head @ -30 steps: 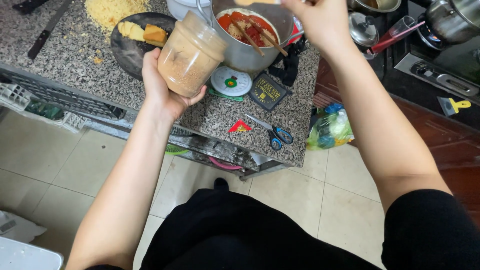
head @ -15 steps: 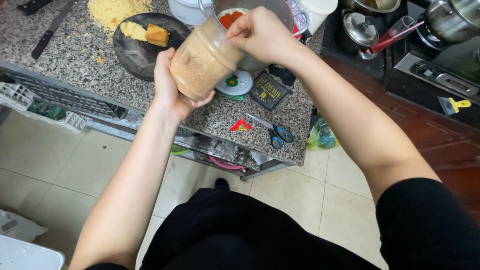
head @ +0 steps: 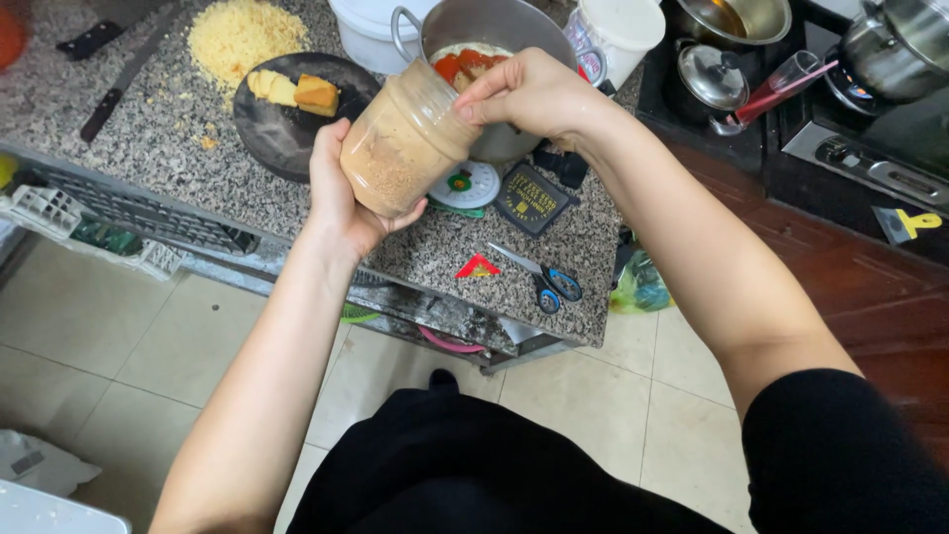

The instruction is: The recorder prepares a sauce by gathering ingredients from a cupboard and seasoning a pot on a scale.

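your left hand (head: 341, 198) fingers wrap closed around the glass jar (head: 405, 138) of tan powder, held tilted above the granite surface (head: 158, 148), mouth toward the steel pot (head: 494, 30). your right hand (head: 529, 94) fingers pinch closed at the jar mouth; what they hold cannot be seen.

The jar (head: 405, 148) looks like clear, smooth plastic or glass, filled with grainy tan powder. Behind it, the pot (head: 494, 40) is shiny brushed metal. The counter (head: 148, 138) beneath the jar is speckled polished granite. Left of the jar, the plate (head: 277, 129) is matt black. Scissors (head: 544, 282) have glossy metal blades.
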